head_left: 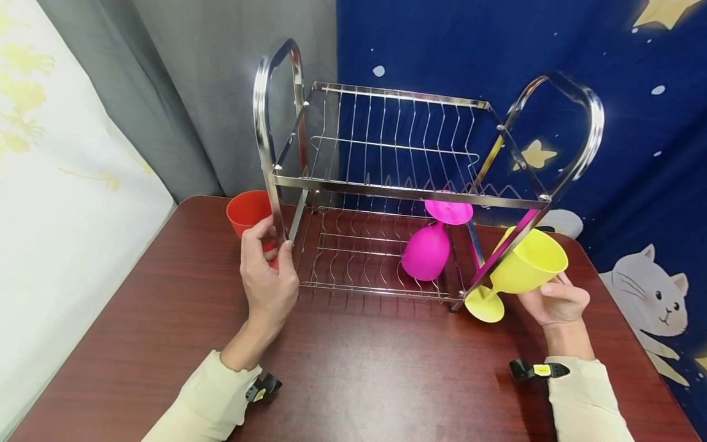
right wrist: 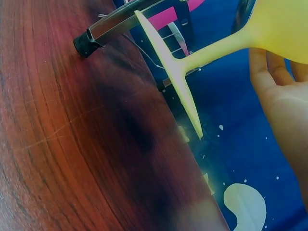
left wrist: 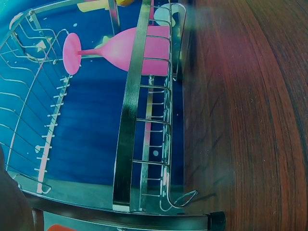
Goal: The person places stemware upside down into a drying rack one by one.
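A two-tier chrome dish rack (head_left: pixel 411 190) stands on the table. My left hand (head_left: pixel 270 279) grips its left front post, thumb on the inner side and fingers curled on the outer side. Just behind those fingers is a red cup (head_left: pixel 248 209), partly hidden by the hand and post. On the right, my right hand (head_left: pixel 558 301) holds a yellow plastic goblet (head_left: pixel 527 261) by its bowl, beside the rack's right side. The goblet tilts, its foot (right wrist: pixel 173 72) pointing down toward the rack's front right leg. Inside the lower tier, a magenta goblet (head_left: pixel 428 252) sits upside down, foot upward.
The reddish-brown wooden table (head_left: pixel 375 368) lies under everything. A blue curtain (head_left: pixel 409 37) with stars and a cat hangs close behind the rack, beside a grey curtain (head_left: pixel 193 92). The upper wire tier (head_left: pixel 397 141) spans between two curved side handles.
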`<action>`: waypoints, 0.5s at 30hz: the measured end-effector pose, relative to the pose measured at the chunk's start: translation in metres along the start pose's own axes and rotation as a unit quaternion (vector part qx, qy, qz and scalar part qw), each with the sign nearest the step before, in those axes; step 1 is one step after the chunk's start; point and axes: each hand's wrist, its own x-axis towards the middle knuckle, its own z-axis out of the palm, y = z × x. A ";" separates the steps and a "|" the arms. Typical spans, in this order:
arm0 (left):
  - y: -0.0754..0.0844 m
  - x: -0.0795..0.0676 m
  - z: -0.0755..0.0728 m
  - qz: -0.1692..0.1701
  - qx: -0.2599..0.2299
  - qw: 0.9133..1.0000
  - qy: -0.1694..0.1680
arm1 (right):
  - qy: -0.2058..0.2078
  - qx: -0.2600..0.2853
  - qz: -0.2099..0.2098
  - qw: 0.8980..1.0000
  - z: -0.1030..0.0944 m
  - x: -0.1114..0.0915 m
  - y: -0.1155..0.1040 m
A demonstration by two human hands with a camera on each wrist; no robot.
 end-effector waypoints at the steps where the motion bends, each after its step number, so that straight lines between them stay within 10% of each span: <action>1: 0.000 0.000 0.000 0.000 -0.001 1.000 0.001 | -0.006 0.003 0.005 1.000 0.000 -0.001 -0.001; 15: 0.001 0.002 0.001 0.004 0.000 1.000 0.003 | -0.049 0.040 0.040 0.997 -0.002 -0.004 -0.004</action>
